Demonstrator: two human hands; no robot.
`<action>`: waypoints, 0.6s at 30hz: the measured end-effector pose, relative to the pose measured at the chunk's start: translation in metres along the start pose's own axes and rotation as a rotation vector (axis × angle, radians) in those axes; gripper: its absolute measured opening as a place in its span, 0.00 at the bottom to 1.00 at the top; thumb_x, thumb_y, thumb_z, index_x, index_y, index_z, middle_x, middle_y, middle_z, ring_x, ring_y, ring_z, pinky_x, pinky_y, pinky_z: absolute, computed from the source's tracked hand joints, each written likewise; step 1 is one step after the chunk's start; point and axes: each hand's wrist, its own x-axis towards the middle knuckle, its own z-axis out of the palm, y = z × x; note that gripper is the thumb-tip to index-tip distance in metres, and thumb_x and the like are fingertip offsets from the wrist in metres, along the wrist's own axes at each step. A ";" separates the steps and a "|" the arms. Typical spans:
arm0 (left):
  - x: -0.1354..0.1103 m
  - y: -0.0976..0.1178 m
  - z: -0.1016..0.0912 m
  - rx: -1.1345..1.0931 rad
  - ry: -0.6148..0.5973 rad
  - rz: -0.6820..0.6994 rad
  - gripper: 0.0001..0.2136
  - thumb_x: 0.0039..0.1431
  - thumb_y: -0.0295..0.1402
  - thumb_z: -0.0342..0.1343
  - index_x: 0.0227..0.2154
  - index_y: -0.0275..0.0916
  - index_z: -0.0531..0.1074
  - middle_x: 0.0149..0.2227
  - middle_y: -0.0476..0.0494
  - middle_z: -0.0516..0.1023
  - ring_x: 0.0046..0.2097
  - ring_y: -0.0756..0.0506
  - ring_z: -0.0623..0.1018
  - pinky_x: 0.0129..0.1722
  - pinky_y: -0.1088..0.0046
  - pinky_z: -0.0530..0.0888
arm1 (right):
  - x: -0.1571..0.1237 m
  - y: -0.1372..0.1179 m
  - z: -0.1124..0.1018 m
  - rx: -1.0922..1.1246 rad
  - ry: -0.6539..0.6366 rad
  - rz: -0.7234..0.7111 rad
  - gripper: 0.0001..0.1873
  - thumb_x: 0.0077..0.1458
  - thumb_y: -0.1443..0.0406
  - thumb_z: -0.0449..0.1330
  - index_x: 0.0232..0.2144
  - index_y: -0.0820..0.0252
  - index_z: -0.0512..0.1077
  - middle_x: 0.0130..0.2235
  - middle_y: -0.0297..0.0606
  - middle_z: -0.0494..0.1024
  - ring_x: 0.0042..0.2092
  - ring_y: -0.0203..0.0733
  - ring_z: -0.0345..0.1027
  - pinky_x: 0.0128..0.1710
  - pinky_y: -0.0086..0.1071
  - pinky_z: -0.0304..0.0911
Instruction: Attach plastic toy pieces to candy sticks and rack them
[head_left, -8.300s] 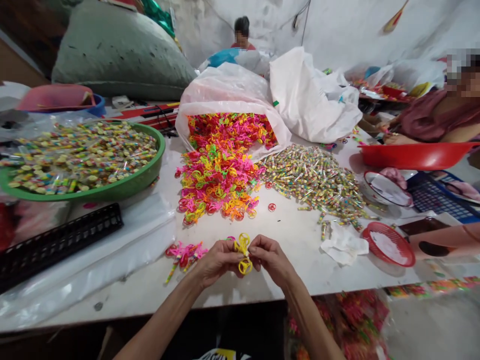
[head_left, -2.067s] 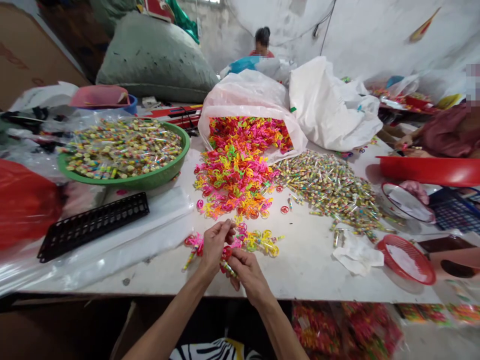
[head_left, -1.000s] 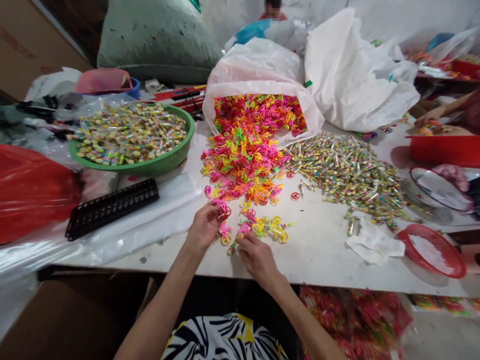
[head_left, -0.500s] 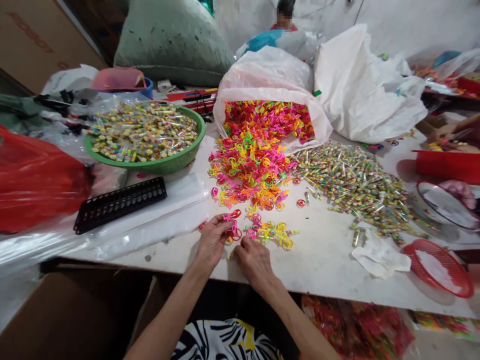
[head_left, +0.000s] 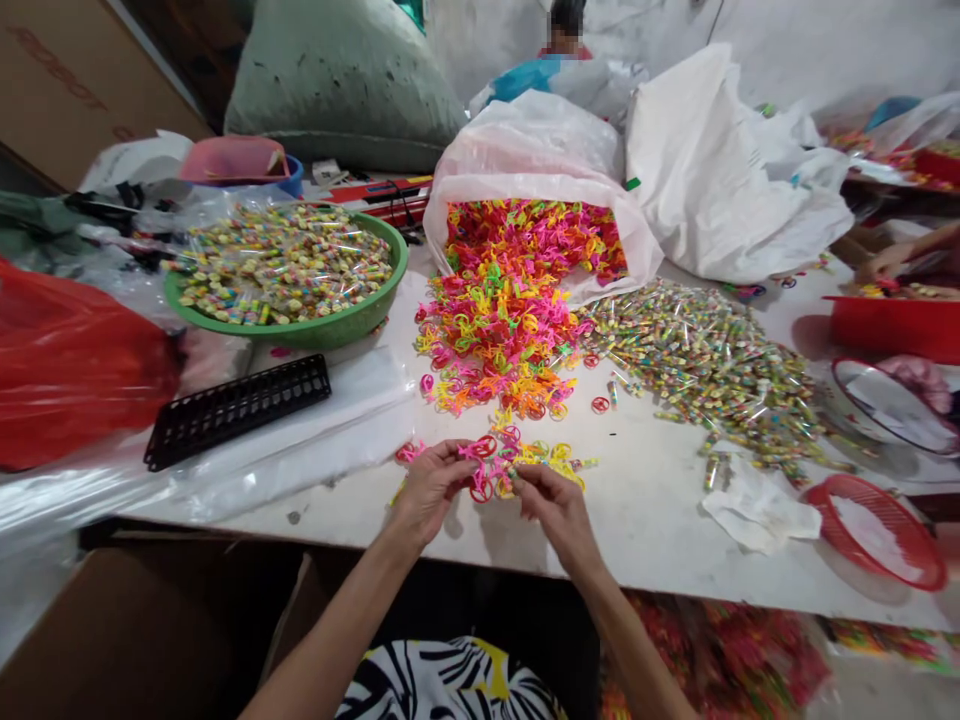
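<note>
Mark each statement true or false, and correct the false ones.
1. The rings spill out of a white sack. True.
2. The left hand and right hand are well away from the rings. False: both are at a small heap of them.
3. The black rack sits in the green basin. False: it lies apart from the basin, on plastic sheeting.
4. The basin holds a clear bag of wrapped sweets. True.
5. A co-worker's hand shows at the far right. True.
</note>
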 end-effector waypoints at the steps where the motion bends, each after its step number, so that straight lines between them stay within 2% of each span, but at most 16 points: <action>1: -0.001 -0.001 0.006 -0.004 -0.044 -0.016 0.13 0.35 0.23 0.64 0.28 0.33 0.72 0.25 0.49 0.76 0.26 0.54 0.72 0.28 0.79 0.70 | 0.005 -0.007 -0.006 0.135 -0.038 0.074 0.11 0.50 0.60 0.58 0.32 0.61 0.73 0.20 0.31 0.68 0.21 0.33 0.58 0.22 0.27 0.55; 4: -0.004 -0.002 0.019 -0.013 -0.144 -0.063 0.13 0.36 0.23 0.64 0.29 0.33 0.72 0.26 0.48 0.76 0.26 0.54 0.72 0.28 0.79 0.69 | 0.013 -0.017 -0.016 0.398 -0.097 0.149 0.10 0.46 0.61 0.61 0.30 0.62 0.75 0.18 0.29 0.66 0.19 0.30 0.55 0.20 0.26 0.51; 9: -0.005 -0.003 0.023 -0.024 -0.186 -0.104 0.14 0.36 0.23 0.64 0.30 0.34 0.72 0.27 0.48 0.75 0.26 0.53 0.72 0.28 0.78 0.69 | 0.013 -0.013 -0.020 0.599 -0.158 0.223 0.08 0.44 0.62 0.63 0.28 0.61 0.76 0.19 0.31 0.69 0.19 0.29 0.57 0.19 0.25 0.52; 11: -0.005 -0.005 0.023 -0.029 -0.180 -0.118 0.14 0.35 0.23 0.65 0.29 0.34 0.72 0.27 0.49 0.75 0.26 0.53 0.72 0.28 0.78 0.69 | 0.012 -0.010 -0.021 0.613 -0.158 0.231 0.09 0.42 0.63 0.64 0.29 0.61 0.76 0.20 0.32 0.72 0.20 0.31 0.60 0.21 0.26 0.55; 14: -0.004 -0.010 0.022 -0.041 -0.169 -0.147 0.13 0.35 0.23 0.65 0.29 0.34 0.71 0.26 0.48 0.75 0.27 0.52 0.73 0.30 0.77 0.70 | 0.012 -0.008 -0.023 0.566 -0.091 0.192 0.10 0.40 0.65 0.65 0.30 0.61 0.77 0.22 0.34 0.75 0.24 0.34 0.65 0.26 0.28 0.61; 18: -0.003 -0.017 0.023 -0.060 -0.142 -0.154 0.14 0.34 0.24 0.65 0.28 0.33 0.71 0.27 0.47 0.75 0.28 0.52 0.74 0.31 0.76 0.71 | 0.013 -0.003 -0.025 0.535 -0.054 0.193 0.10 0.38 0.66 0.66 0.28 0.61 0.77 0.23 0.35 0.76 0.25 0.35 0.67 0.29 0.30 0.63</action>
